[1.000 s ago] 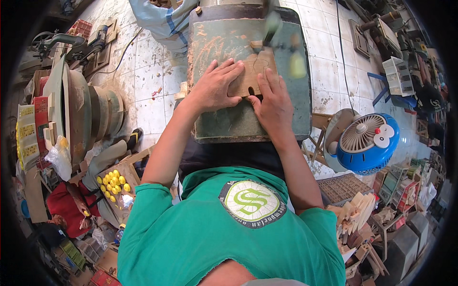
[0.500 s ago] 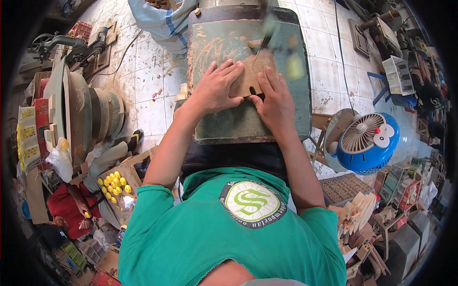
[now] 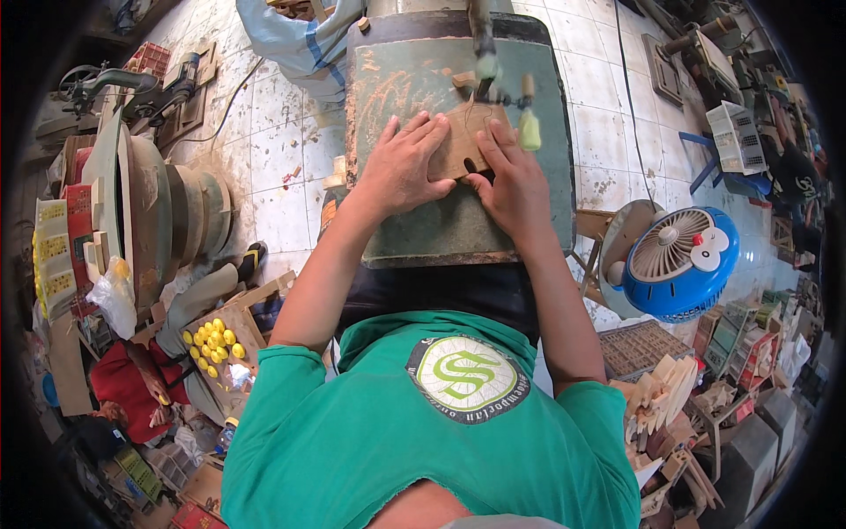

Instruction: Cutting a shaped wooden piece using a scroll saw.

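Observation:
A thin wooden board (image 3: 458, 145) with curved lines drawn on it lies flat on the green machine table (image 3: 414, 234). A dark notch shows at its near edge. My left hand (image 3: 405, 163) holds the board's left side, fingers stretched over its top and thumb at the near edge. My right hand (image 3: 509, 181) grips the right side, thumb beside the notch. Just beyond the fingers, the dark machine head (image 3: 485, 66) comes down at the board's far edge; its blade is too blurred to make out. A pale green handle-like piece (image 3: 529, 128) hangs beside it, near my right fingertips.
A small wood offcut (image 3: 463, 81) lies beyond the board. To the right stands a blue fan (image 3: 683, 264); a large wheel-shaped machine (image 3: 145, 203) is at left. Someone in red (image 3: 132, 392) sits at lower left near yellow oval pieces (image 3: 211, 344). Wood pieces (image 3: 656, 397) are piled at lower right.
The board and both hands have shifted very slightly. The machine head and the pale green piece sit differently, and the green piece is less blurred now.

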Action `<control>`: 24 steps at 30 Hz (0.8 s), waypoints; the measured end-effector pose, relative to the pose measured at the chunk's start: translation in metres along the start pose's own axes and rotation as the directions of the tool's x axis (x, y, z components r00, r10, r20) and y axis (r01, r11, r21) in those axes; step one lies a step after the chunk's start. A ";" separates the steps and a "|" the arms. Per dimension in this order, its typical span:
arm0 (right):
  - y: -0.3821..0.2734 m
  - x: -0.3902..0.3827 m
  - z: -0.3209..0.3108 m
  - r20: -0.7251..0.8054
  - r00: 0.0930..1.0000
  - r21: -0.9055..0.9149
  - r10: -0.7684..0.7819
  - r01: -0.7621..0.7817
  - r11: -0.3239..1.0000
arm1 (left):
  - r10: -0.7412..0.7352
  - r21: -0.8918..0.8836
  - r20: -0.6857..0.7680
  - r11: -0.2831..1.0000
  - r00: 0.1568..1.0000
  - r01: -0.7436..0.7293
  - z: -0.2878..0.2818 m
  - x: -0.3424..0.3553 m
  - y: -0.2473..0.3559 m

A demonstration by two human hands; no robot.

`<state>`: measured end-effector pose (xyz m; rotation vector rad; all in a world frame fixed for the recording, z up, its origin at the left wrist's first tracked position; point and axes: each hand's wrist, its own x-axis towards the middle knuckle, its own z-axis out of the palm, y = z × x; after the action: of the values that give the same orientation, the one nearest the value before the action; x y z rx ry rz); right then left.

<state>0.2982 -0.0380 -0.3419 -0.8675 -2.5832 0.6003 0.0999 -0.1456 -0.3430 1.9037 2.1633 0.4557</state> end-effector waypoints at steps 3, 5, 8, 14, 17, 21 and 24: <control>0.005 0.001 0.000 0.003 1.000 -0.004 -0.011 0.011 1.000 | -0.038 -0.025 0.047 0.999 0.998 0.040 -0.003 0.001 0.004; 0.006 0.002 0.001 -0.011 0.999 -0.006 -0.032 0.032 0.999 | -0.033 -0.024 0.027 0.999 0.999 0.034 -0.002 0.001 0.004; 0.009 0.003 0.000 0.001 1.000 -0.013 -0.023 0.023 1.000 | -0.035 -0.032 0.019 0.999 0.999 0.036 -0.002 0.002 0.006; 0.017 0.007 0.000 0.004 0.995 -0.044 -0.095 0.095 0.995 | -0.059 -0.027 -0.026 0.998 0.998 0.059 0.003 0.000 0.011; 0.021 0.009 0.001 -0.005 0.994 -0.049 -0.110 0.110 0.993 | -0.035 -0.004 -0.082 0.999 0.996 0.035 0.008 0.000 0.009; 0.022 0.010 -0.002 0.029 0.996 -0.019 -0.086 0.087 0.996 | -0.038 -0.014 -0.093 0.999 0.995 0.037 0.008 0.001 0.011; 0.024 0.012 -0.002 0.038 0.996 -0.017 -0.087 0.087 0.996 | -0.041 -0.008 -0.103 0.999 0.994 0.041 0.010 0.001 0.012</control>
<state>0.3017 -0.0122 -0.3499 -0.7517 -2.6485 0.5736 0.1147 -0.1423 -0.3480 1.8674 2.2582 0.5645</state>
